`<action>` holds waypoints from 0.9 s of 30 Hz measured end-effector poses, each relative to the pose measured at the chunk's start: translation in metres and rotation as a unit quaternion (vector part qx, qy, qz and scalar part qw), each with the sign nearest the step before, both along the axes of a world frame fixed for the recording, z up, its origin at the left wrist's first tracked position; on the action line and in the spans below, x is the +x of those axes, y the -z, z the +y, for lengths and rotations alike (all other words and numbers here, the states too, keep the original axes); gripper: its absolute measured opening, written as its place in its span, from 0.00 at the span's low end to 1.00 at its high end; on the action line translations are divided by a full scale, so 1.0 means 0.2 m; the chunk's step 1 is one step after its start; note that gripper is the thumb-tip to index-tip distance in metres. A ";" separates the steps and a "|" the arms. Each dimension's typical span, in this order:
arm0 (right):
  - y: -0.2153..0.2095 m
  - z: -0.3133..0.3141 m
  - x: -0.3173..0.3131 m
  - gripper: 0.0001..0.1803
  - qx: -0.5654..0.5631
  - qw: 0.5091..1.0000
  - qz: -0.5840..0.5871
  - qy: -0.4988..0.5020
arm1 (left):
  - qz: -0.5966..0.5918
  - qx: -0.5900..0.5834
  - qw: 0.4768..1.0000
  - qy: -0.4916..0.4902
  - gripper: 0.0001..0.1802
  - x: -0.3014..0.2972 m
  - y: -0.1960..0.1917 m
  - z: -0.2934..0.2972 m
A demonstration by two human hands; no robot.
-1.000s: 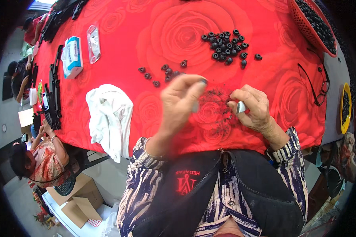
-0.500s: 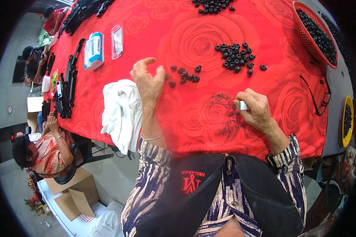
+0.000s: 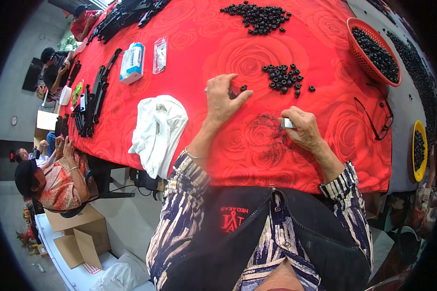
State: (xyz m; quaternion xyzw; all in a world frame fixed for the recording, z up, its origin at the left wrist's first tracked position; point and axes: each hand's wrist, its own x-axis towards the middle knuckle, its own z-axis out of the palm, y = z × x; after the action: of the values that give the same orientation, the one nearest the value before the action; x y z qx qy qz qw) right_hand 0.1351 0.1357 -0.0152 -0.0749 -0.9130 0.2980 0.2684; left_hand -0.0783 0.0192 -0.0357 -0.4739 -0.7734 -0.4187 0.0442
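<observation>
My left hand (image 3: 222,99) reaches over a few small black rounded parts (image 3: 243,88) with holes, thumb and fingers apart; it hides most of that cluster. Closed in a pinch, my right hand (image 3: 303,130) holds a small flat silver-white piece (image 3: 287,123), whose exact kind I cannot make out. Dark shavings (image 3: 264,128) lie scattered on the red rose-print tablecloth (image 3: 238,169) to its left. Just beyond my right hand sits a loose pile of the same black parts (image 3: 282,78).
A bigger heap of black parts (image 3: 262,19) lies at the far side. To the right are a red basket (image 3: 357,56), eyeglasses (image 3: 384,128) and a yellow dish (image 3: 415,174). White cloth (image 3: 158,131), a tissue pack (image 3: 132,63) and long black pieces (image 3: 99,92) lie left; co-workers sit beyond.
My left hand has moved right, over the small cluster of black parts. The right hand keeps its pinch on the silver-white piece. The whole view has shifted slightly.
</observation>
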 end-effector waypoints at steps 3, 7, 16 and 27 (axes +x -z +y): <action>0.01 0.00 0.01 0.09 0.017 1.000 0.001 -0.002 | 0.115 -0.014 0.993 0.021 0.31 0.05 0.00 0.02; 0.02 0.00 0.01 0.09 0.008 1.000 0.001 -0.014 | 0.136 -0.031 0.989 0.044 0.24 0.04 0.03 0.01; 0.05 0.03 -0.01 0.11 0.030 0.999 0.002 -0.018 | 0.109 -0.031 0.990 0.087 0.08 0.01 0.04 -0.26; 0.09 0.01 0.00 0.10 0.070 0.997 -0.007 -0.030 | 0.088 -0.009 0.992 0.084 0.08 0.08 0.04 -0.79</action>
State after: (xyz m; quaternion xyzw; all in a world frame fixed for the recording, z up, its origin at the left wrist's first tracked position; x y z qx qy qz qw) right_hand 0.1358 0.1381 -0.0333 -0.0305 -0.9352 0.2411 0.2575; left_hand -0.0632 -0.1398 -0.0446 -0.5729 -0.7275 -0.3705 0.0725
